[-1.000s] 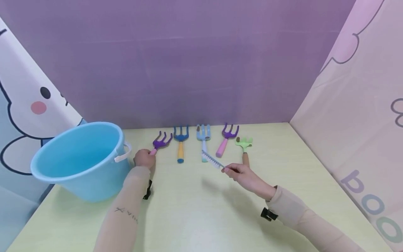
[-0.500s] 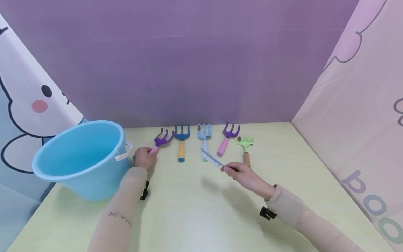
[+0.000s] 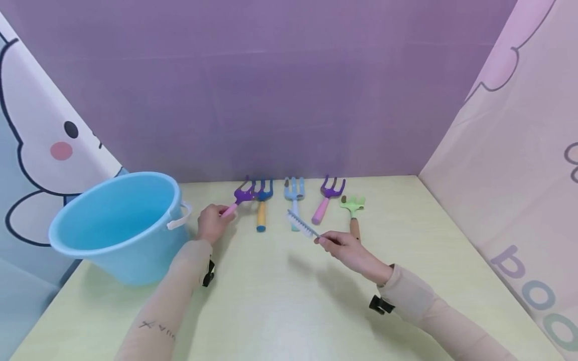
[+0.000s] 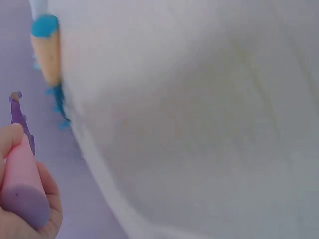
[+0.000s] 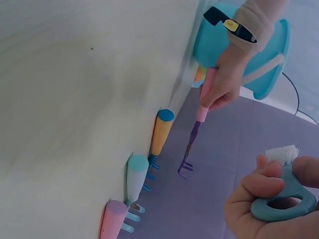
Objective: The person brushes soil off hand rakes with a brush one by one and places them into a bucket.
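My left hand grips the pink handle of a purple-tined hand rake, raised off the table beside the bucket. Its tines overlap the blue rake with the yellow handle in the head view. In the left wrist view the pink handle lies within curled fingers. My right hand pinches a blue brush with white bristles above the table; its looped handle shows in the right wrist view. Under the brush lies a light blue rake with brown smudges on its tines.
A large light blue bucket with a white handle stands at the left. Further right along the back lie another purple rake with a pink handle and a smudged green rake with a brown handle. A purple backdrop rises behind the table.
My left hand has lifted the purple rake off the table and carried it a little to the right, toward the yellow-handled one. The right hand with the brush has barely moved.
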### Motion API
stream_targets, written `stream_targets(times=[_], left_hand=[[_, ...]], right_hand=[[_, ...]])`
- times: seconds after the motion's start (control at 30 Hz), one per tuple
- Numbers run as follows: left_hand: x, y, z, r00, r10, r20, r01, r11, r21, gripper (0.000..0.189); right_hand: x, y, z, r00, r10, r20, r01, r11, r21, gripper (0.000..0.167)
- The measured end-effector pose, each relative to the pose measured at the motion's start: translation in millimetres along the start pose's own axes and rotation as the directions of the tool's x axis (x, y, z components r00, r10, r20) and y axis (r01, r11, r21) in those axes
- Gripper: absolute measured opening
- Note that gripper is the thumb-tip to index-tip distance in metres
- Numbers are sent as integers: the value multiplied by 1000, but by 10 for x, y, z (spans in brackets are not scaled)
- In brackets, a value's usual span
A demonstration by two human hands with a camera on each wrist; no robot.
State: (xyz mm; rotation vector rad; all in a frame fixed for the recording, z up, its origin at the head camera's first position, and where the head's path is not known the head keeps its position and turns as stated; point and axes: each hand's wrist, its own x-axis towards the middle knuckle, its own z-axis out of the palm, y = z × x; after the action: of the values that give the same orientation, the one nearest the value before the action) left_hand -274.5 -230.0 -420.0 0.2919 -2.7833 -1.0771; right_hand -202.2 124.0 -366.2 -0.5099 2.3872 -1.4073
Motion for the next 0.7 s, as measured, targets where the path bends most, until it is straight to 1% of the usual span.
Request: stream_targets(times=[0.13,0.23,0.37,0.53,0.7], left_hand=[[-108,163,-9,998,54,24,-54,998,-11,41],[-203,268,-29,993,118,20,-118,993,1,40],[-324,378,-55,988,151,15,-151,989,7,38],[-481,458,-84,984,175,22,-175,984,11,37],[-646,489,-101,978,209,18,-210,977,30,36]], right_hand=[[-5,-25,-4,1000,-15,1,15,1000,15,31],[-12,-36,-13,1000,-13,0,13,1000,25,32],[-12,-43,-27,1000,-5,2,5,999,42,33],[-5,-43,-49,1000,-14,2,14,998,58,32],[-17,-37,-68,1000,-23,0,23,998,63,32]])
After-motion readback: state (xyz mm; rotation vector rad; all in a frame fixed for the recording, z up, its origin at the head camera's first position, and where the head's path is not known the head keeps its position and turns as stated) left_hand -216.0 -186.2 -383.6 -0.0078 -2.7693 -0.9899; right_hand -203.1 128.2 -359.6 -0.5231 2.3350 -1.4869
